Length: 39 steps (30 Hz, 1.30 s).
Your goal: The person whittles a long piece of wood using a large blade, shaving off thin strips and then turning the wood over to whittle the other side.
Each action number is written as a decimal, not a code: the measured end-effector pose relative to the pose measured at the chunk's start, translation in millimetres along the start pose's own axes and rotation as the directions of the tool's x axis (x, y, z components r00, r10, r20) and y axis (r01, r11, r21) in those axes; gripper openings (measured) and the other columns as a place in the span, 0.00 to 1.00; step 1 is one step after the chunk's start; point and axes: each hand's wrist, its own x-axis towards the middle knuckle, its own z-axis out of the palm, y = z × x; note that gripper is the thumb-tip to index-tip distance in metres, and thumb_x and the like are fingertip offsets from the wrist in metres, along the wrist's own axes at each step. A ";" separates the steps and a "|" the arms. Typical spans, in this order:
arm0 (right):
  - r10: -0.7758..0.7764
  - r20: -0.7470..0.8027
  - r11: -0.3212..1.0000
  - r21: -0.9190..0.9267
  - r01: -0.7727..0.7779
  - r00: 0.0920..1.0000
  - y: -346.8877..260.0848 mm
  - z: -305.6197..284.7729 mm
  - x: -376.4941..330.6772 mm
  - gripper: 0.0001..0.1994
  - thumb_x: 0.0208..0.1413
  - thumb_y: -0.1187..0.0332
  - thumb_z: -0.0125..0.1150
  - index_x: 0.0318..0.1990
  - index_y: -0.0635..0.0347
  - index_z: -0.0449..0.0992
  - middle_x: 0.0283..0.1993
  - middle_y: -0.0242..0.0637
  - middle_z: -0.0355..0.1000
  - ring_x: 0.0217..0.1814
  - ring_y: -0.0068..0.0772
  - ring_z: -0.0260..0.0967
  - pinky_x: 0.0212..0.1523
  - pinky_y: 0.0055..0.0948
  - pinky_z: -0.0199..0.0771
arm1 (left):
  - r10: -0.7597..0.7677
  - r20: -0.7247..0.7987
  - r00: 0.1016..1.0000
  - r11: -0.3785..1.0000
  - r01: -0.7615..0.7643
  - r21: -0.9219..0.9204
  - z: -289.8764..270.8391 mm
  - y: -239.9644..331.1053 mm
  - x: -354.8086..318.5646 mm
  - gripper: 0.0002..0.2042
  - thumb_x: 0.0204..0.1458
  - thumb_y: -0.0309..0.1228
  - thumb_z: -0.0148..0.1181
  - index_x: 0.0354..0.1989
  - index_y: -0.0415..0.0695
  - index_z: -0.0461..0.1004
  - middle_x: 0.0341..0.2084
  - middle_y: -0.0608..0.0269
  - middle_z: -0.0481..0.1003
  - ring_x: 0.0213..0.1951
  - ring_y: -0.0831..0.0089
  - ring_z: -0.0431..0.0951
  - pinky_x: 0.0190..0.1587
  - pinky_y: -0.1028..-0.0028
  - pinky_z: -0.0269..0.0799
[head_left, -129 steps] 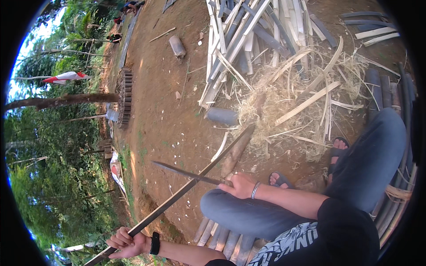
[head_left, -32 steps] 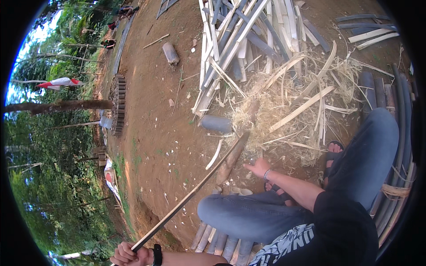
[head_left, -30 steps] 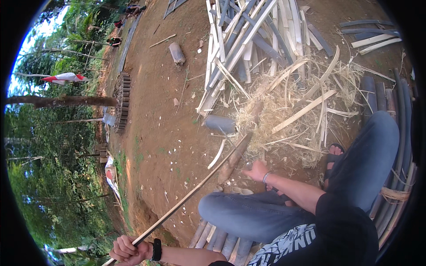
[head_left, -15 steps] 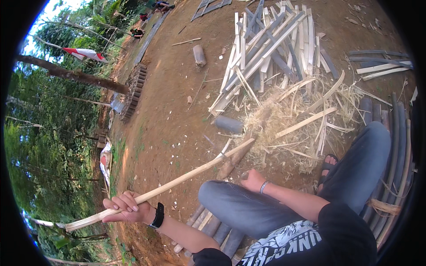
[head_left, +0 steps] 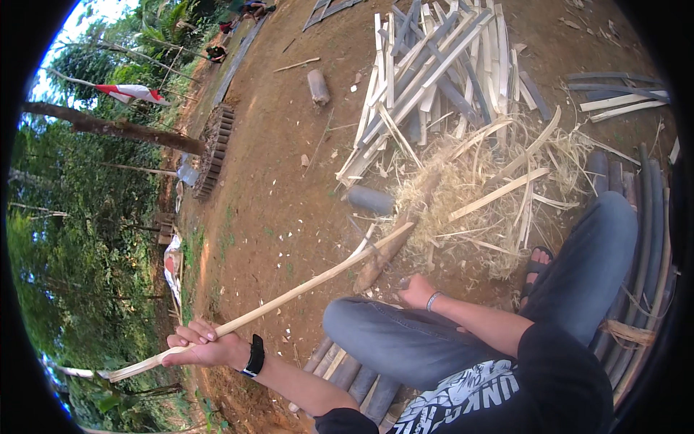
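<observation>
Left hand (head_left: 206,347), lower left: closed round the butt of a long bamboo strip (head_left: 289,298), now swung lower than half a second ago. Strip's tip rests centre frame on a short log (head_left: 382,253). Right hand (head_left: 417,291): loosely curled beside the log, holding nothing. Split bamboo pile (head_left: 434,65), upper centre

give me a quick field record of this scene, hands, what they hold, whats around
setting: bare dirt yard, trees at left
posture: person seated on a bamboo platform, knees bent
left hand: closed around a long bamboo strip, near its outer end
right hand: low by the knee, near a wood block; grip cannot be told
strip: far end lies over the block
ahead: slat pile, shavings
also: short log, sandal
</observation>
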 end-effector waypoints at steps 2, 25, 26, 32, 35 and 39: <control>0.078 -0.033 0.995 -0.059 -0.080 0.996 18.1 -16.9 13.8 0.16 0.41 0.64 0.61 0.21 0.74 0.74 0.20 0.59 0.70 0.26 0.50 0.75 0.27 0.41 0.72 | 0.001 -0.018 1.000 1.000 -0.001 0.009 2.0 -1.4 -4.4 0.26 0.59 0.59 0.34 0.18 0.52 0.53 0.07 0.74 0.50 0.08 0.84 0.48 0.10 0.85 0.41; 0.000 0.008 0.994 0.105 -0.001 1.000 2.2 11.6 8.8 0.18 0.38 0.63 0.63 0.20 0.76 0.73 0.20 0.61 0.70 0.25 0.54 0.73 0.29 0.42 0.72 | -0.026 0.216 0.976 0.982 0.065 -0.176 -9.5 1.1 0.0 0.26 0.59 0.58 0.35 0.20 0.49 0.53 0.06 0.73 0.50 0.06 0.85 0.50 0.07 0.87 0.46; -0.078 0.014 0.992 0.097 0.077 0.997 -12.3 12.9 5.7 0.17 0.38 0.63 0.63 0.21 0.75 0.74 0.21 0.61 0.70 0.26 0.54 0.73 0.30 0.42 0.72 | -0.030 0.233 0.972 0.978 0.077 -0.194 -12.4 -0.8 2.0 0.26 0.59 0.58 0.35 0.20 0.49 0.53 0.06 0.73 0.50 0.06 0.85 0.51 0.07 0.87 0.46; 0.079 -0.029 0.997 0.016 -0.078 0.996 41.5 3.0 31.7 0.16 0.39 0.63 0.64 0.27 0.73 0.76 0.23 0.57 0.72 0.28 0.49 0.74 0.32 0.38 0.73 | -0.053 0.351 0.935 0.955 0.150 -0.256 -25.5 -10.5 12.0 0.26 0.59 0.58 0.37 0.20 0.48 0.54 0.06 0.71 0.52 0.06 0.83 0.52 0.07 0.85 0.49; 0.194 -0.097 0.981 0.022 -0.193 0.976 89.3 -8.6 54.1 0.16 0.38 0.62 0.65 0.23 0.73 0.75 0.20 0.55 0.71 0.24 0.49 0.73 0.29 0.38 0.73 | -0.083 0.335 0.938 0.956 0.170 -0.239 -24.9 -11.5 14.9 0.28 0.59 0.59 0.32 0.18 0.49 0.54 0.06 0.72 0.51 0.06 0.83 0.50 0.08 0.85 0.46; 0.206 -0.033 0.978 0.036 -0.205 0.978 51.0 -3.9 43.9 0.18 0.36 0.61 0.64 0.17 0.75 0.72 0.21 0.60 0.70 0.25 0.54 0.73 0.30 0.41 0.74 | -0.059 0.311 0.949 0.969 0.129 -0.209 -39.9 -11.9 21.8 0.27 0.58 0.59 0.35 0.19 0.49 0.54 0.06 0.71 0.52 0.06 0.83 0.52 0.07 0.85 0.49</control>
